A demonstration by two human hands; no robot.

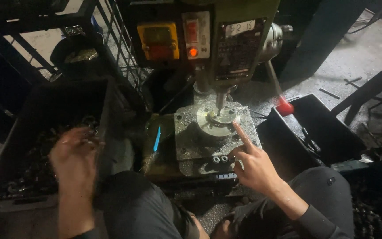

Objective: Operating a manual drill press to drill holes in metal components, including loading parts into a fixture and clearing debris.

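A round, pale metal fixture disc (218, 120) sits at the middle of the grey, chip-strewn drill table (186, 141), under the spindle. The right hand (255, 166) points its forefinger at the disc's right rim, other fingers curled. The left hand (75, 155), blurred, fingers loosely bent, reaches into a black plastic crate (45, 106) of small dark metal parts. A second black crate (328, 132) stands right, beside a red-knobbed lever (284, 106).
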